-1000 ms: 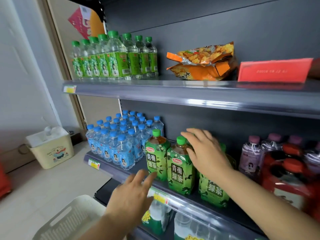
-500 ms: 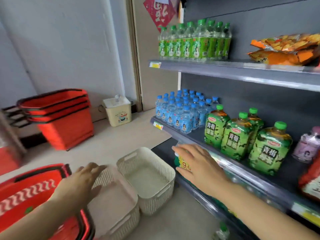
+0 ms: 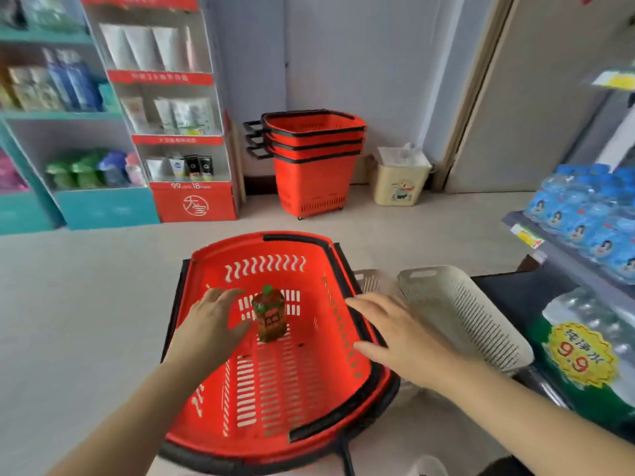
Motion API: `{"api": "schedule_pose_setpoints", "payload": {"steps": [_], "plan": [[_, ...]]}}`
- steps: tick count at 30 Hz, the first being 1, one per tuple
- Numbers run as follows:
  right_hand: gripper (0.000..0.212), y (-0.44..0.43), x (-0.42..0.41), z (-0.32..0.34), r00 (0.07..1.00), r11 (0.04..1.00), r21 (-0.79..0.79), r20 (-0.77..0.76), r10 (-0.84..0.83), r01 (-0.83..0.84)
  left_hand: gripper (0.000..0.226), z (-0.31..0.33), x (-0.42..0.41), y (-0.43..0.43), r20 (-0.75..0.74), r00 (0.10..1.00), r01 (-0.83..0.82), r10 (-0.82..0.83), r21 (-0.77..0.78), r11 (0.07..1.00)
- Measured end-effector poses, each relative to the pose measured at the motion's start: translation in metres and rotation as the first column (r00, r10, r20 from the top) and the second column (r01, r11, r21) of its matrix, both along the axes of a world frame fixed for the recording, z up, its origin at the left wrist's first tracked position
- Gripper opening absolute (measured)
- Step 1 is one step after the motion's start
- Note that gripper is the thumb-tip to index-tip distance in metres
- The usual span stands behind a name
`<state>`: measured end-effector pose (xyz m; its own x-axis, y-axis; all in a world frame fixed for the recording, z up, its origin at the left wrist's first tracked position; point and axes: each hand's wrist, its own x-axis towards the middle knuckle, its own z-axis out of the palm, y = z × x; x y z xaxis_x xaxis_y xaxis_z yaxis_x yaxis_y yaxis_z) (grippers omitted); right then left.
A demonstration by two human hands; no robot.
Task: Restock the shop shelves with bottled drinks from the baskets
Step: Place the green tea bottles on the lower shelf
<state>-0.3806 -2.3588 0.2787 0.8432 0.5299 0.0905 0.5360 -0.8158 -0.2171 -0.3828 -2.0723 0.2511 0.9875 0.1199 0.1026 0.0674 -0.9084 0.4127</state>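
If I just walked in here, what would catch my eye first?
Probably the big red basket on the floor in the middle, almost empty, with one green-capped bottle standing in it. The left hand reaches in beside that bottle, fingers spread, while the right hand hovers over the basket's right rim. A stack of red baskets stands against the far wall.

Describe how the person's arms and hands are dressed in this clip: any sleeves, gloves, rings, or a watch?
Both forearms are bare as far as the frame shows; no sleeve edge is in view. The left hand and right hand wear no gloves. No watch, bracelet or ring is visible, though motion blur softens finger detail.
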Motion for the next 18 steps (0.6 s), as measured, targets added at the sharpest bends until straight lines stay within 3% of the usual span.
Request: {"api": "schedule_pose_setpoints", "payload": {"steps": [6, 11, 18], "plan": [[0.066, 0.079, 0.069, -0.061, 0.984, 0.998, -0.045, -0.176, 0.030, -0.039, 0.054, -0.045, 0.029, 0.044, 0.034, 0.995, -0.087, 0.095, -0.199, 0.976], [0.066, 0.138, 0.144, -0.112, 0.941, 0.998, -0.002, -0.333, -0.055, 0.058, 0.053, -0.057, 0.065, 0.071, 0.049, 0.992, -0.099, 0.116, -0.268, 0.958], [0.064, 0.204, 0.225, -0.183, 0.890, 0.990, -0.063, -0.434, -0.140, 0.125, 0.049, -0.078, 0.081, 0.076, -0.022, 0.993, -0.118, 0.116, -0.175, 0.978]]}}
